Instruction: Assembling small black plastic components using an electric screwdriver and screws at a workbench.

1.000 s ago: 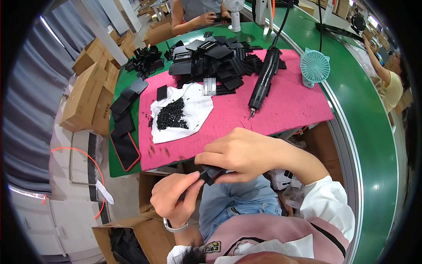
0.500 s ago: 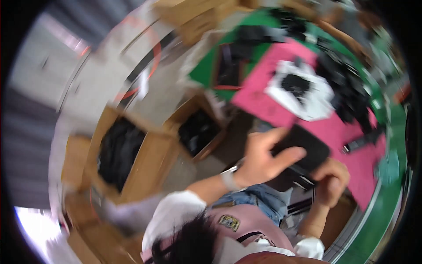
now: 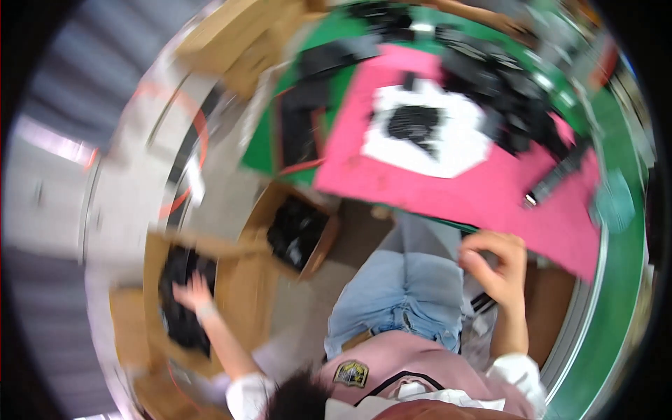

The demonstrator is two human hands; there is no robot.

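At the left, my left hand [image 3: 194, 295] reaches over an open cardboard box [image 3: 241, 301] full of black items [image 3: 180, 280]. Its fingers are spread, and nothing shows in them. I cannot tell whether they touch the pile. My right hand [image 3: 495, 264] is in front of the table's near edge, beside my lap. Its fingers curl in towards the thumb with a small gap, and no object shows inside. Beyond it lies a pink mat [image 3: 420, 196] with a white sheet [image 3: 458, 147] and small black pieces [image 3: 413, 126] on top.
A smaller cardboard box [image 3: 325, 245] with black plastic stands by the table. On the green table [image 3: 262, 143] are a red-edged tray [image 3: 301, 166], a heap of black parts [image 3: 497, 84], a dark handheld tool [image 3: 560, 175] and a teal round thing [image 3: 612, 203]. Another person's arm [image 3: 483, 15] reaches in at the far side.
The flat black item that was between both hands is no longer in them. My left hand has swung left to the large box. My right hand has stayed near the table edge.
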